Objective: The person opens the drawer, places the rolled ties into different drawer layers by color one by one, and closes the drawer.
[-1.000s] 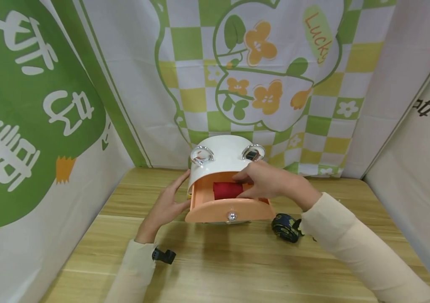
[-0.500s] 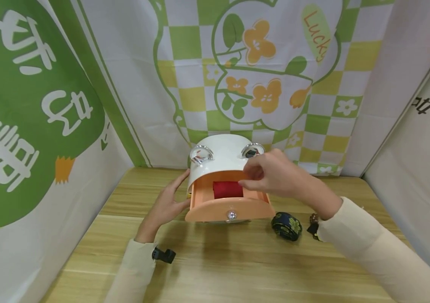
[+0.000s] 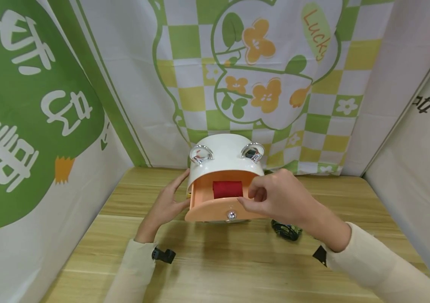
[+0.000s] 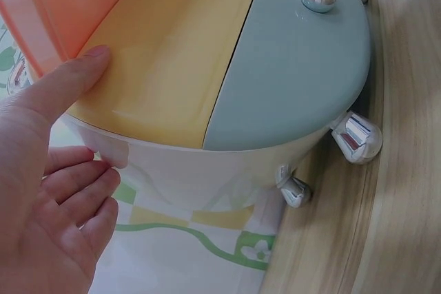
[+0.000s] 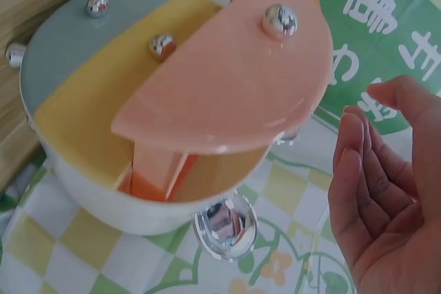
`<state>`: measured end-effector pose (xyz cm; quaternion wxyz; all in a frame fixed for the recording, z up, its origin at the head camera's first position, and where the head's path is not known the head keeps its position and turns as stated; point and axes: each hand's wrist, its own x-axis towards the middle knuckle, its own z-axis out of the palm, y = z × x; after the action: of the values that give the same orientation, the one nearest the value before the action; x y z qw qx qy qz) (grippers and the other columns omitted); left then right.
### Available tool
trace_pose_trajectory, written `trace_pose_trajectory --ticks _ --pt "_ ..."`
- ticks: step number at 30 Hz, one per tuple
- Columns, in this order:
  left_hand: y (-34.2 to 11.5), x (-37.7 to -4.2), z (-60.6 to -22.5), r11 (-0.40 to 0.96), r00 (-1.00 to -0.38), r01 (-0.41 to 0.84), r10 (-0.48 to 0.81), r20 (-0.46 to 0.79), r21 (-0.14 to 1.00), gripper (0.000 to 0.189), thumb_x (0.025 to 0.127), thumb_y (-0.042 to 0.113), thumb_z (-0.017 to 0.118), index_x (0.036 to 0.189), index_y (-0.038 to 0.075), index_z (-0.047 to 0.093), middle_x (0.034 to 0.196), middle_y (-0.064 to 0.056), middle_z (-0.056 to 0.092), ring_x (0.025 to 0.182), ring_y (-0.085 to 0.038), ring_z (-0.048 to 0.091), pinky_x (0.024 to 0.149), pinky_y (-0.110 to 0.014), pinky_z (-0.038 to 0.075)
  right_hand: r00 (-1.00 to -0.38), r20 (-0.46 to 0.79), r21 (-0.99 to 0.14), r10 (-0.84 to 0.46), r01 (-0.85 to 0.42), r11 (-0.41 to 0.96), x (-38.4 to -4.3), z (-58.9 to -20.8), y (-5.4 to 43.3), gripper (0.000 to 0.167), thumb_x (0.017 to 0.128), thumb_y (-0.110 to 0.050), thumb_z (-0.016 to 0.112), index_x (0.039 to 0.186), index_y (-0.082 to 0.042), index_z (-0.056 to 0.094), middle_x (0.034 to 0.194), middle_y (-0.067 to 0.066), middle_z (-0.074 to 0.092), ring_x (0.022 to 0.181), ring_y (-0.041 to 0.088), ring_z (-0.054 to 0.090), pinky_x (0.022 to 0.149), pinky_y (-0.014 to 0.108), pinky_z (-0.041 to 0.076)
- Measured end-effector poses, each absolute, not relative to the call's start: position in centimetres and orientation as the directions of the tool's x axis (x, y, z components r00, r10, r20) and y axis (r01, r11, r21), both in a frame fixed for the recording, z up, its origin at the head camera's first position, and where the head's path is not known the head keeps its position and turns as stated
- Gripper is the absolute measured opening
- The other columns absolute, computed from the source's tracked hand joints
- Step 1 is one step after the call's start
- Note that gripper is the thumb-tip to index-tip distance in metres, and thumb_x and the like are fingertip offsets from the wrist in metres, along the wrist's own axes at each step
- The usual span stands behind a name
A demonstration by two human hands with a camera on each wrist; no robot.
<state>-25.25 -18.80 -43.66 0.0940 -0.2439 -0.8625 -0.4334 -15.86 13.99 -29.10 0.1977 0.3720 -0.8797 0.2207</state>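
A white rounded mini cabinet [image 3: 225, 162] stands on the table, with silver ear-like rings on top. Its peach top drawer [image 3: 207, 211] is pulled out, and a red cloth roll [image 3: 227, 190] lies inside. My left hand [image 3: 163, 205] rests at the cabinet's left side, thumb against the yellow drawer front [image 4: 151, 67], fingertips at the white wall. My right hand [image 3: 283, 200] hovers by the drawer's right front corner, loosely bent, holding nothing. In the right wrist view a gap separates it from the peach drawer. A dark, patterned fabric roll [image 3: 287, 231] lies partly hidden below that hand.
The wooden table [image 3: 215, 269] extends in front of the cabinet. Behind it hangs a green-and-yellow checked cloth [image 3: 188, 46]. Printed cloth walls enclose both sides. A blue-grey drawer front [image 4: 289, 67] sits shut below the yellow one.
My right hand has come out of the peach drawer, leaving the red cloth roll inside, and moved down and right to the drawer's front corner. My left hand stays in place.
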Motion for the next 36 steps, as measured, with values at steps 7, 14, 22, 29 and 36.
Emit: trace_pose_trajectory --ticks 7,14,22,29,36 --pt "-18.8 -25.2 -43.6 0.499 -0.866 0.497 0.337 0.37 0.71 0.087 0.093 0.017 0.082 0.167 0.017 0.035 0.171 -0.01 0.037 0.157 -0.038 0.037 0.127 -0.064 0.033 -0.642 0.562 -0.261 -0.522 -0.736 0.624 -14.2 -31.3 13.5 0.024 0.083 -0.024 0.089 0.068 -0.017 0.072 0.063 -0.01 0.071 0.054 -0.009 0.058 0.053 0.009 0.049" --pt "-18.8 -25.2 -43.7 0.495 -0.864 0.5 0.339 0.372 0.711 0.088 0.093 0.017 0.082 0.167 0.017 0.034 0.171 -0.011 0.038 0.157 -0.039 0.037 0.126 -0.064 0.033 -0.64 0.606 -0.248 -0.471 -0.716 0.653 -13.2 -33.6 12.6 0.021 0.083 -0.025 0.089 0.069 -0.018 0.074 0.064 -0.01 0.072 0.056 -0.008 0.061 0.054 0.007 0.049" --pt "-18.8 -25.2 -43.6 0.485 -0.861 0.504 0.341 0.376 0.714 0.088 0.093 0.016 0.082 0.167 0.016 0.034 0.171 -0.011 0.038 0.157 -0.039 0.037 0.126 -0.064 0.033 -0.64 0.67 -0.223 -0.376 -0.657 0.72 -13.0 -36.3 11.4 0.021 0.079 -0.026 0.091 0.069 -0.018 0.075 0.062 -0.011 0.069 0.054 -0.007 0.059 0.051 0.009 0.047" --pt "-18.8 -25.2 -43.6 0.5 -0.867 0.495 0.333 0.371 0.71 0.088 0.093 0.018 0.083 0.166 0.016 0.035 0.171 -0.011 0.038 0.157 -0.039 0.037 0.126 -0.065 0.033 -0.628 0.697 -0.17 -0.346 -0.613 0.772 -13.4 -38.0 10.6 0.025 0.077 -0.033 0.093 0.068 -0.02 0.073 0.063 -0.013 0.07 0.056 -0.006 0.06 0.053 0.016 0.051" --pt "-18.7 -25.3 -43.6 0.487 -0.864 0.5 0.336 0.374 0.716 0.088 0.093 0.016 0.083 0.167 0.018 0.035 0.17 -0.01 0.039 0.157 -0.038 0.038 0.126 -0.064 0.033 -0.572 0.738 -0.113 -0.357 -0.627 0.771 -13.8 -38.7 10.0 0.035 0.077 -0.031 0.093 0.06 -0.021 0.064 0.055 -0.015 0.062 0.051 -0.006 0.052 0.05 0.013 0.044"
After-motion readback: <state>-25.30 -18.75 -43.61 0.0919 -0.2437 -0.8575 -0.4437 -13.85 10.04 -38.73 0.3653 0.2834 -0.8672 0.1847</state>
